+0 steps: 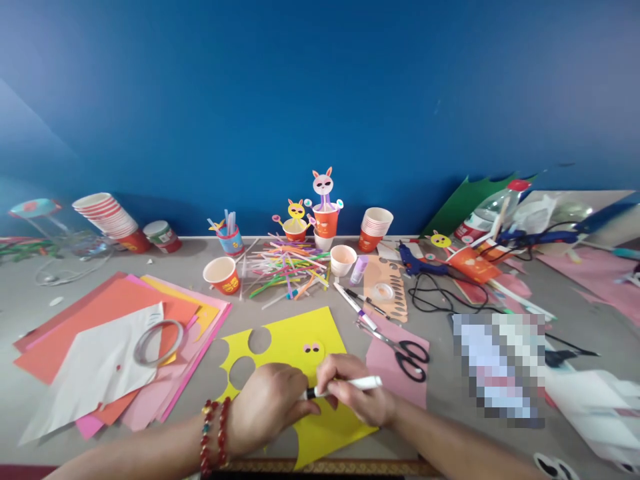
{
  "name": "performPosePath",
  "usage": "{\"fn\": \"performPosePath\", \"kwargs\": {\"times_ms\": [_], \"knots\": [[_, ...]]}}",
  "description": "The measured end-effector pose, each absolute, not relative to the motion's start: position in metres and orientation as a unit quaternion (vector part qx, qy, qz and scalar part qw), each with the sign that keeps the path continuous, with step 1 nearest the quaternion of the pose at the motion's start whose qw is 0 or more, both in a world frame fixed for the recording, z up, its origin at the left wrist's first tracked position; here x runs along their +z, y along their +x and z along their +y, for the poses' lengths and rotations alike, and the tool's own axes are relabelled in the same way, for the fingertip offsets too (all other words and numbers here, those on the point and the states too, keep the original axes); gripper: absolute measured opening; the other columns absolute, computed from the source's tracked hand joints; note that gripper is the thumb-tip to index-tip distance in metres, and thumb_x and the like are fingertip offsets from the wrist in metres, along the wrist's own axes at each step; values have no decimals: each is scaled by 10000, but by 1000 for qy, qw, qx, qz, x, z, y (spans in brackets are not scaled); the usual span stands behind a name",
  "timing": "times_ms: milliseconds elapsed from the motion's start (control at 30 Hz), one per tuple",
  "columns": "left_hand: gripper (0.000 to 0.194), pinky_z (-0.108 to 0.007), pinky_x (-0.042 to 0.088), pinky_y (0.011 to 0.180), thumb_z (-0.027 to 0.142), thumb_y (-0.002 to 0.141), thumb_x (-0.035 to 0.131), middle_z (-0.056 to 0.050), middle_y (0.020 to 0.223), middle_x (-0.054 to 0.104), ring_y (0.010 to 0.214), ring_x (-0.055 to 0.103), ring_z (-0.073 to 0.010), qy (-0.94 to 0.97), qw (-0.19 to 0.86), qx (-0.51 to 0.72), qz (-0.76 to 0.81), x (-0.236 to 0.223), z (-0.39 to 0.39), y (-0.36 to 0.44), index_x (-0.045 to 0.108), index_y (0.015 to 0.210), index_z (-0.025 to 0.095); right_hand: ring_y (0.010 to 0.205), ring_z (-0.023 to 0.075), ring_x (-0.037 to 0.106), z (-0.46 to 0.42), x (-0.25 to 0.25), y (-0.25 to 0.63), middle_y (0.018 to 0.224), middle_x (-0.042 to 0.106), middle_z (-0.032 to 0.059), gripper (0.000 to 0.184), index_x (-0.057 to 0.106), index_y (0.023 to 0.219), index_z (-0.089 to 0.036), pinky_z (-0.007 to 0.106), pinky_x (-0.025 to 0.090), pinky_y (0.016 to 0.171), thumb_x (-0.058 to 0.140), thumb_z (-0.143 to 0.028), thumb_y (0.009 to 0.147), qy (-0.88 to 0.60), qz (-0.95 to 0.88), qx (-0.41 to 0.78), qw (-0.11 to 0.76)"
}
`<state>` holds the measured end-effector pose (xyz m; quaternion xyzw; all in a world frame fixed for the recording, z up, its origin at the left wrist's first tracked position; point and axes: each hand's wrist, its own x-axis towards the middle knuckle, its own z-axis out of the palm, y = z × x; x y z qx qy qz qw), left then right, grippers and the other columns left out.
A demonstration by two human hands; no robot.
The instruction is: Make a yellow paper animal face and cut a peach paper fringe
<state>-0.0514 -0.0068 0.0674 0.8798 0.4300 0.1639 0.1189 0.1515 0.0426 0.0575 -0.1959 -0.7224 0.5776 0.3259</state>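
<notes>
Above the yellow paper sheet (320,328), my right hand (356,387) is closed around the white barrel of a marker (367,383). My left hand (270,399), with red bead bracelets (223,427) at the wrist, pinches the marker's black end. Whether that black part is a cap coming off or still seated cannot be made out. Several round holes are cut along the sheet's left side. Just beyond my fingers, a yellow paper circle (319,347) with two pink-lidded black eyes lies on the sheet.
Scissors (400,348) lie on pink paper to the right. Drinking straws (285,263) and paper cups (220,275) spread behind. Coloured paper (120,300) with a tape roll (159,343) is at left. A corded glue gun (420,261) and plastic bottle (493,213) stand right.
</notes>
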Motion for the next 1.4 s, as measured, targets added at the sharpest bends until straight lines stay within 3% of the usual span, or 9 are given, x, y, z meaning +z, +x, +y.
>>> {"fn": "performPosePath", "kwargs": {"times_ms": [167,333,433,533,633,967,1200,1300,1400], "knots": [[490,-281,316,514,567,967,380,-32,684,678,561,622,-178,887,114,122,430,77,4,-39,591,780,165,530,117,480,43,58,153,670,496,-16,270,599,860,-205,234,381,492,468,-426,945,-198,-652,635,363],[400,-269,417,601,510,968,449,-41,783,690,723,663,-195,866,42,84,491,81,52,-39,610,825,172,598,151,539,93,82,176,754,591,13,434,525,1135,-215,248,411,536,475,-586,916,-244,-695,600,312],[327,-302,460,667,434,974,482,-73,831,692,790,666,-229,829,-24,58,556,77,85,-50,631,879,160,576,156,529,129,89,204,750,627,35,456,579,984,-213,250,388,527,283,-559,982,-411,-745,392,349],[232,-355,476,764,338,955,539,-104,864,694,863,661,-262,816,-54,49,574,65,103,-62,646,894,141,670,177,595,146,80,226,755,657,30,274,591,789,-224,247,363,555,455,-402,946,-565,-786,120,221],[165,-383,477,810,295,917,599,-108,900,686,919,644,-279,814,-73,46,574,53,108,-68,650,938,139,757,180,636,148,67,230,833,683,33,153,589,746,-214,243,363,582,534,-257,882,-574,-806,47,134],[159,-414,481,832,224,928,551,-114,1045,628,1001,572,-285,812,-85,87,570,53,97,-73,610,1056,151,862,205,648,143,63,217,924,684,62,51,609,803,-204,253,375,639,591,-237,838,-563,-820,17,103],[177,-365,486,844,262,969,482,-67,953,630,920,577,-218,848,-32,114,516,51,59,-84,629,922,175,759,194,652,140,68,214,811,695,42,130,588,706,-209,246,348,557,585,-265,824,-582,-806,30,107],[207,-358,495,810,240,983,435,-66,941,635,893,577,-207,858,15,153,491,49,34,-89,631,961,179,662,171,634,142,76,226,713,674,-10,120,576,739,-227,233,346,525,609,-321,806,-593,-788,92,141],[219,-368,503,787,218,983,417,-64,969,660,882,584,-209,873,42,174,453,49,7,-88,628,1029,192,643,158,613,143,85,239,741,662,-16,106,603,807,-228,238,406,563,617,-333,799,-520,-779,257,239]]}}
